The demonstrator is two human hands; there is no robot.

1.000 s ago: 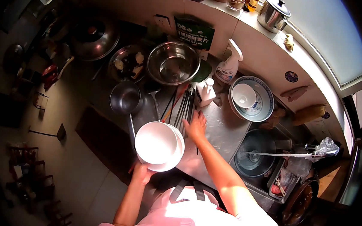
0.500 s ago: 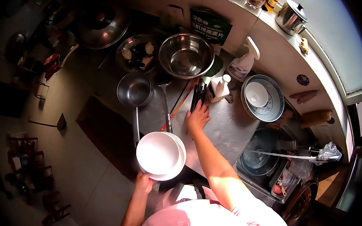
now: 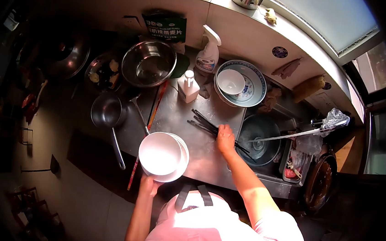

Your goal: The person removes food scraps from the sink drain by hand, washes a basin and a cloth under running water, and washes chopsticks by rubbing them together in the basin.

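Note:
My left hand [image 3: 149, 185] grips a stack of white bowls [image 3: 160, 154] from below, over the counter's front edge. My right hand [image 3: 226, 138] is closed round a bundle of dark chopsticks [image 3: 203, 122], whose far ends reach over the rim of a basin [image 3: 267, 131] in the sink. Water runs into that basin from a tap [image 3: 324, 127] wrapped in plastic. To the left of the chopsticks, a red-patterned stick [image 3: 159, 101] and a metal-handled utensil [image 3: 141, 115] lie on the counter [image 3: 198, 160].
A saucepan [image 3: 106, 109] and a steel bowl [image 3: 149, 64] stand at the left. Farther back are a white pump bottle [image 3: 188, 89] and a spray bottle [image 3: 208, 53]. A patterned bowl [image 3: 253, 87] holds a small white bowl [image 3: 231, 81]. Beside the basin is a tray [image 3: 305, 171].
My right hand has closed round the dark chopsticks, lifted them from beside the pump bottle and carried them right to the basin. The view has turned right; my left hand still holds the bowls.

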